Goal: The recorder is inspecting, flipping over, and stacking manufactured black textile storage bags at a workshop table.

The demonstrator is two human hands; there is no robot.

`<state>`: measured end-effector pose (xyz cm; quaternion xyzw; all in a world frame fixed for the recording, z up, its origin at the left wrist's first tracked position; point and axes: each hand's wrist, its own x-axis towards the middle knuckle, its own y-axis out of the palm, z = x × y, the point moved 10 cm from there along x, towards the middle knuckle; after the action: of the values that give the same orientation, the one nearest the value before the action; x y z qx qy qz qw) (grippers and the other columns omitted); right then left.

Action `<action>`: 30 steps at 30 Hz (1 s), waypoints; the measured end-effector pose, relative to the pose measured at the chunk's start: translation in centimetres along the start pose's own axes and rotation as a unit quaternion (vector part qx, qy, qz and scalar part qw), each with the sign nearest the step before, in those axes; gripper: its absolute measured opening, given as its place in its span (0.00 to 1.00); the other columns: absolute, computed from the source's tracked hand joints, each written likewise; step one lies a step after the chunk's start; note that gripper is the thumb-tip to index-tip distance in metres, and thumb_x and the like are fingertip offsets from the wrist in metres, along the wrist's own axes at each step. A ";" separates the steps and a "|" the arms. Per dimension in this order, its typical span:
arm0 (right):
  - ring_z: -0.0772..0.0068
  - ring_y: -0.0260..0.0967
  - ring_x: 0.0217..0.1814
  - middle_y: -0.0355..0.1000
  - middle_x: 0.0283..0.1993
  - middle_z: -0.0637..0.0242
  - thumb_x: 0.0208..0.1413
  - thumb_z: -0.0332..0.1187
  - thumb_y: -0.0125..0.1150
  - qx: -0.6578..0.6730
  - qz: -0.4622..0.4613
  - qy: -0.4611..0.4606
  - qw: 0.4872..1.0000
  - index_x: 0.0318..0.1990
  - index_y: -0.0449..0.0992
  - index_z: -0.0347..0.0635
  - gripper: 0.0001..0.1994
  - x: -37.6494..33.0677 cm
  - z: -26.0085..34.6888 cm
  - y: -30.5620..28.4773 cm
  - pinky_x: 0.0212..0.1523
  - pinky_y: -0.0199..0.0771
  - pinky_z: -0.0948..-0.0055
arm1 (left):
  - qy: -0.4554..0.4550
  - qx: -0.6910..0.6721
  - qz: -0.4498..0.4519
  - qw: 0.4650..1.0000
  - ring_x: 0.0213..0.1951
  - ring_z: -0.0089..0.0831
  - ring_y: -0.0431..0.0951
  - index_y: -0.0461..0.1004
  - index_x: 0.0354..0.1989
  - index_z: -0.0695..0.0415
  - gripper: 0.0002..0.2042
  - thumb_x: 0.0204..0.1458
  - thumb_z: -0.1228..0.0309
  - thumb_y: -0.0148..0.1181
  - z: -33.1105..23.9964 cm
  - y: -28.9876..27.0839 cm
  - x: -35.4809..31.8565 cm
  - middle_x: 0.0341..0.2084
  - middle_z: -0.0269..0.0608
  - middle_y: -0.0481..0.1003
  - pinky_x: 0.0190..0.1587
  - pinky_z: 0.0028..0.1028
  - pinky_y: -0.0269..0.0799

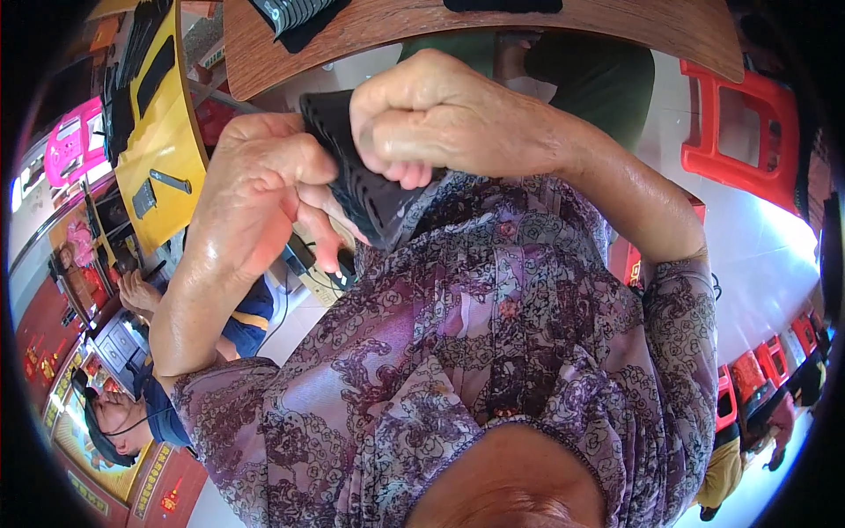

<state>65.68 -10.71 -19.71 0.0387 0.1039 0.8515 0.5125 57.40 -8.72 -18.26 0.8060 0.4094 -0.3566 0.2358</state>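
A flat, dark piece with a row of ridges or notches along it (359, 189) hangs between my hands, over my lap. Its exact kind cannot be made out. My left hand (264, 180) pinches its left edge between thumb and forefinger, the other fingers hanging loosely below. My right hand (431, 119) is curled closed over its upper right part, fingertips pressed against it. The piece is tilted, and my right hand hides part of it. Ahead, on the brown wooden table (616, 31), lies a striped grey-and-black bundle (295, 16).
A black flat piece (502, 4) lies at the table's far edge. Left stands a yellow table (163, 207) with dark strips on it; a co-worker in dark clothing (163, 405) is beyond. A pink stool (75, 141) stands far left, a red stool (744, 132) on the right.
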 end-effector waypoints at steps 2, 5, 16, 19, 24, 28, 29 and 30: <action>0.84 0.64 0.26 0.67 0.24 0.72 0.52 0.35 0.59 0.086 0.007 -0.016 0.996 0.26 0.71 0.36 0.10 0.3 -0.6 -0.1 0.26 0.66 0.81 | 0.004 0.009 -0.007 1.000 0.16 0.46 0.77 0.65 0.23 0.70 0.04 0.43 0.81 0.50 -0.1 -0.2 0.3 0.15 0.47 0.68 0.08 0.36 0.71; 0.84 0.62 0.25 0.66 0.22 0.73 0.50 0.38 0.64 0.013 -0.024 -0.002 1.000 0.25 0.71 0.37 0.13 -0.4 -0.1 -0.4 0.24 0.62 0.81 | 0.008 0.005 -0.014 1.000 0.16 0.47 0.77 0.65 0.24 0.71 0.04 0.42 0.81 0.50 -0.5 0.0 0.4 0.16 0.47 0.68 0.08 0.37 0.71; 0.83 0.60 0.24 0.64 0.20 0.72 0.46 0.45 0.67 -0.063 0.023 0.003 0.998 0.22 0.70 0.37 0.20 -0.2 2.6 0.2 0.22 0.57 0.77 | 0.000 0.049 0.012 0.999 0.21 0.54 0.78 0.64 0.25 0.74 0.07 0.45 0.79 0.47 -2.0 1.7 -1.7 0.21 0.61 0.70 0.09 0.37 0.71; 0.81 0.63 0.25 0.66 0.22 0.70 0.48 0.47 0.64 -0.009 0.033 0.013 0.999 0.24 0.71 0.37 0.19 0.1 1.7 0.2 0.24 0.60 0.78 | -0.004 0.053 0.034 0.998 0.22 0.55 0.78 0.63 0.26 0.76 0.09 0.46 0.78 0.46 -2.2 2.2 -1.6 0.23 0.64 0.71 0.09 0.35 0.72; 0.80 0.66 0.26 0.67 0.23 0.68 0.53 0.43 0.56 0.012 0.036 -0.028 0.999 0.25 0.70 0.36 0.17 -0.6 2.2 -0.5 0.27 0.64 0.79 | -0.006 0.038 0.059 0.997 0.22 0.54 0.78 0.65 0.33 0.81 0.14 0.47 0.76 0.46 -2.5 3.3 -1.2 0.27 0.65 0.73 0.08 0.32 0.71; 0.78 0.66 0.20 0.67 0.20 0.66 0.51 0.34 0.51 -0.042 0.012 -0.057 0.997 0.22 0.69 0.33 0.13 -0.5 2.9 -1.2 0.23 0.68 0.78 | -0.003 0.040 0.075 0.996 0.21 0.53 0.78 0.65 0.34 0.83 0.15 0.46 0.77 0.45 -2.6 3.7 -0.4 0.26 0.64 0.73 0.07 0.32 0.70; 0.79 0.66 0.23 0.67 0.21 0.67 0.52 0.33 0.51 0.001 0.017 -0.071 0.997 0.22 0.69 0.34 0.12 -0.6 3.0 -1.3 0.25 0.68 0.78 | 0.006 0.050 0.075 0.996 0.21 0.53 0.78 0.64 0.34 0.82 0.14 0.46 0.77 0.46 -2.9 3.9 -0.4 0.26 0.63 0.73 0.07 0.32 0.70; 0.79 0.67 0.26 0.67 0.22 0.68 0.53 0.32 0.50 0.045 0.023 -0.085 0.995 0.22 0.68 0.35 0.11 -0.6 2.9 -1.4 0.28 0.68 0.78 | 0.015 0.060 0.075 0.995 0.20 0.53 0.78 0.64 0.34 0.82 0.14 0.46 0.77 0.46 -3.2 4.0 -0.3 0.26 0.63 0.73 0.07 0.32 0.70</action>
<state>67.66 -10.25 -17.12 0.1364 0.0970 0.8511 0.4977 61.79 -8.91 -15.65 0.8525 0.3293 -0.3495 0.2066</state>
